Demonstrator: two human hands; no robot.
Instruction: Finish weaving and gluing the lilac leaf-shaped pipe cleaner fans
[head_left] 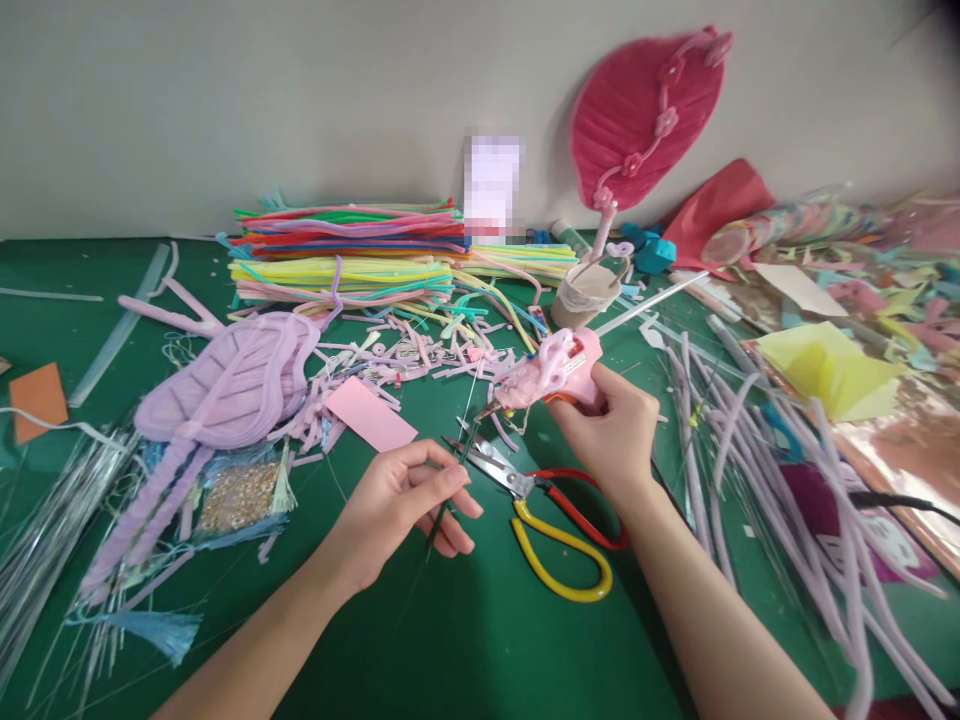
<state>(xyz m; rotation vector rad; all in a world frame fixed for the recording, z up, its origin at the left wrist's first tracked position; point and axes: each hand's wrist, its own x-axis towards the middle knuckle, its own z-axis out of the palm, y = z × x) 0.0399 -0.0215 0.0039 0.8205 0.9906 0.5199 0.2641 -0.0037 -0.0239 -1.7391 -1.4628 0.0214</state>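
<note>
My right hand [611, 430] is wrapped round a pink hot glue gun [581, 380], with a translucent glue stick [652, 302] jutting from its back. The gun's nozzle points left and down, close to a thin dark green wire [466, 445]. My left hand [412, 495] pinches this wire between thumb and fingers, and its lower end runs down past the palm. Whether the nozzle touches the wire, I cannot tell. Under and between the hands lie scissors [514, 482] with one red and one yellow handle, blades toward the wire.
At left lie lilac pipe-cleaner leaf shapes [232, 380] and loose metal wires [52, 560]. Bundled coloured pipe cleaners [345, 250] line the back, with lilac scraps [397, 350] before them. A red leaf fan [645, 120] stands in a cup [585, 298]. Lilac stems [795, 510] spread at right.
</note>
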